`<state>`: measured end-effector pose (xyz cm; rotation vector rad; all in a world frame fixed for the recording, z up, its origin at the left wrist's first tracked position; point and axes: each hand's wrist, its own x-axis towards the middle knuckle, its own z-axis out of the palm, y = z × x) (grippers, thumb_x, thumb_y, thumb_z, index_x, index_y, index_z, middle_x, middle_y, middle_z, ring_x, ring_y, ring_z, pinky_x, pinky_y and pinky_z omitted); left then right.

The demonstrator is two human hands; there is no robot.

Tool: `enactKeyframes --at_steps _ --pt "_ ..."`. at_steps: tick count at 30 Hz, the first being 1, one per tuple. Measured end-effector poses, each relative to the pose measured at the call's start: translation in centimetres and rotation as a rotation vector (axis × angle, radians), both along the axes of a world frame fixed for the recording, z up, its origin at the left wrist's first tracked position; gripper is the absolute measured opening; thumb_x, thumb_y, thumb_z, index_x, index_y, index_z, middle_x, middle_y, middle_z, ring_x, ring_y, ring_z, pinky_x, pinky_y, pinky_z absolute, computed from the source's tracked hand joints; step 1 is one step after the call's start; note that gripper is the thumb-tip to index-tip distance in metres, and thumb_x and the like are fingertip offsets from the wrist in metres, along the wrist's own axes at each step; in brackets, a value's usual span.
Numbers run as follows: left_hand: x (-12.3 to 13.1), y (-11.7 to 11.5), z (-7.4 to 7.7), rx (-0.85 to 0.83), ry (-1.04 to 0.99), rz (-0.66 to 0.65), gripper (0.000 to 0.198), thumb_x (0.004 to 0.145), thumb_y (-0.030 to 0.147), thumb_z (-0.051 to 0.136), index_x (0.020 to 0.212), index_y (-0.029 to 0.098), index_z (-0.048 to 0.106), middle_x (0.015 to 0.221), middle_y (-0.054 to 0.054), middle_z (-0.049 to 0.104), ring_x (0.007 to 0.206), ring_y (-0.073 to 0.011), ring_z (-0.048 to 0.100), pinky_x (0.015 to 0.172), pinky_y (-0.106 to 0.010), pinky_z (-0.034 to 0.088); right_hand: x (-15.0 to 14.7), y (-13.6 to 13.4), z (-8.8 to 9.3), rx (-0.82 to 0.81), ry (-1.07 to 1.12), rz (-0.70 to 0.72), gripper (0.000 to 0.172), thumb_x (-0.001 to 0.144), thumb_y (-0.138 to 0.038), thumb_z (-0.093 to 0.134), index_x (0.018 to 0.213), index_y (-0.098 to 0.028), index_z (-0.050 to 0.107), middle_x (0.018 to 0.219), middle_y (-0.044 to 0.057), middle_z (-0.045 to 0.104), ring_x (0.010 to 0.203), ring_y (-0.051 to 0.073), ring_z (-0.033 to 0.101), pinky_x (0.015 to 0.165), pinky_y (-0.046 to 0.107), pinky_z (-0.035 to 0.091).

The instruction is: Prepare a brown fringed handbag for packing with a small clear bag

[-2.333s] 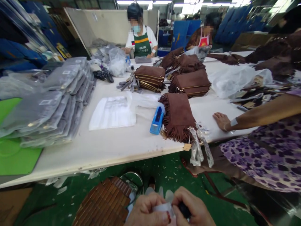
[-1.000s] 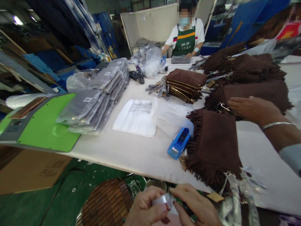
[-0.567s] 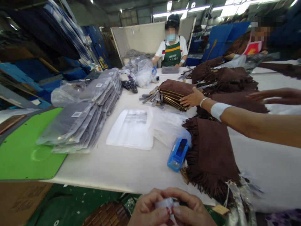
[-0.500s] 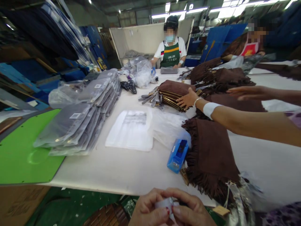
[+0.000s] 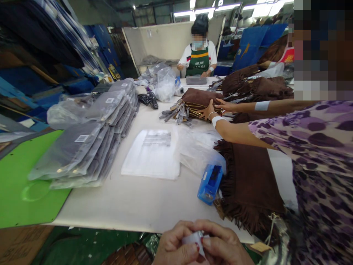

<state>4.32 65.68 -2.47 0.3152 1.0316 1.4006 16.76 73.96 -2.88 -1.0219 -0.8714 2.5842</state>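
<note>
At the bottom edge of the view, my left hand (image 5: 175,244) and my right hand (image 5: 222,243) are together just off the table's front edge. Their fingers and thumbs pinch a small pale grey-white piece (image 5: 192,238), too covered to name. Beyond them on the white table (image 5: 132,206) lies a blue plastic tool (image 5: 210,184), perhaps a tape dispenser. Brown fringed bags (image 5: 253,176) are stacked to its right. Flat clear plastic bags (image 5: 150,162) with printed text lie farther back, beside a crumpled plastic sheet (image 5: 195,149).
Bagged grey items (image 5: 71,138) with barcode labels are piled on the left, partly over a green board (image 5: 16,184). At the right, a co-worker's arms (image 5: 234,132) reach across to a brown stack (image 5: 202,96). Another person in a green apron (image 5: 197,62) stands across the table.
The co-worker at the right has leaned farther into view, and both their hands now touch the brown stack. My hands keep their pinch on the small piece. The view has shifted slightly.
</note>
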Motion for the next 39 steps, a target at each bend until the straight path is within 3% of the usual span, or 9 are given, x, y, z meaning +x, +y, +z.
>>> enactKeyframes --at_steps 5,13,18,39 --pt "-0.3 -0.4 -1.4 -0.022 0.082 0.001 0.030 0.063 0.044 0.076 0.063 0.014 0.070 0.090 -0.007 0.060 0.076 -0.0200 0.059 0.075 -0.034 0.043 -0.7 -0.1 0.7 -0.077 0.013 -0.079 0.034 0.055 -0.036 0.078 0.082 -0.016 0.073 0.061 0.001 0.059 0.050 0.008 0.043 0.050 0.022 0.024" --pt "-0.4 -0.3 -1.3 -0.051 0.113 -0.010 0.034 0.063 0.047 0.075 0.064 0.013 0.069 0.093 -0.008 0.060 0.071 -0.0191 0.060 0.070 -0.033 0.044 -0.5 -0.2 -0.4 -0.004 -0.049 -0.071 0.038 0.057 -0.039 0.075 0.084 -0.014 0.072 0.053 -0.001 0.055 0.046 0.007 0.038 0.048 0.023 0.018" --pt "-0.1 -0.3 -1.6 -0.045 0.151 -0.018 0.035 0.065 0.047 0.073 0.064 0.013 0.068 0.092 -0.008 0.060 0.067 -0.0183 0.060 0.068 -0.033 0.046 -0.4 -0.1 -0.2 0.056 -0.080 -0.047 0.036 0.060 -0.039 0.071 0.086 -0.015 0.071 0.054 0.000 0.056 0.048 0.008 0.040 0.048 0.024 0.020" --pt "0.2 -0.7 -2.5 -0.041 0.185 -0.040 0.036 0.067 0.049 0.071 0.072 0.013 0.070 0.094 -0.011 0.063 0.072 -0.0224 0.063 0.071 -0.036 0.048 -0.8 -0.2 -0.4 0.021 -0.082 -0.100 0.035 0.057 -0.041 0.074 0.078 -0.013 0.070 0.050 -0.002 0.052 0.044 0.006 0.037 0.045 0.022 0.020"
